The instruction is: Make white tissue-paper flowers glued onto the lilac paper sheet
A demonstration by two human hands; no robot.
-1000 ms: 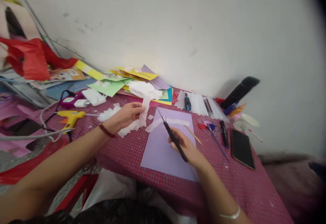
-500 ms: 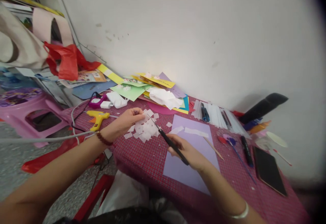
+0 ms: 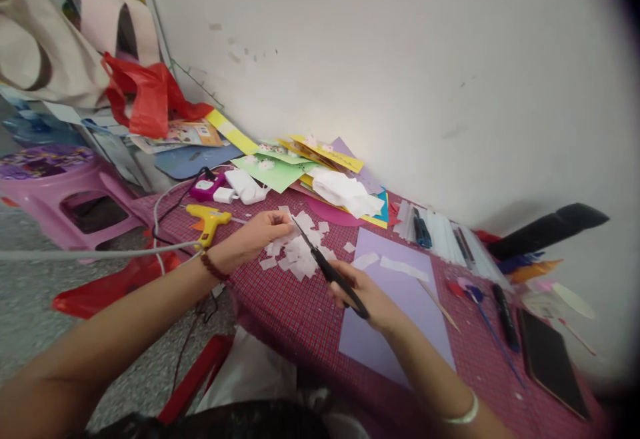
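Note:
My right hand (image 3: 356, 289) is closed around the black handles of a pair of scissors (image 3: 331, 271), whose blades point up and left. The blade tips reach close to my left hand (image 3: 270, 229), which pinches a small white piece (image 3: 289, 212) between thumb and fingertips. Below and beside the blades lies a loose pile of small white paper squares (image 3: 300, 252) on the red checked tablecloth (image 3: 280, 309). Under my right hand is a purple sheet (image 3: 375, 339) with white paper strips (image 3: 404, 269) on it.
A yellow glue gun (image 3: 213, 220) and white adapters (image 3: 246, 186) are at the left. Coloured papers (image 3: 273, 174) and a crumpled tissue (image 3: 345, 192) lie toward the wall. A wooden stick (image 3: 440, 306), black marker (image 3: 506, 318) and dark tablet (image 3: 553, 362) are right.
The view has shifted, so the table items appear farther right and the left-side items higher. Both hands keep their holds, with the scissors still at my left fingertips.

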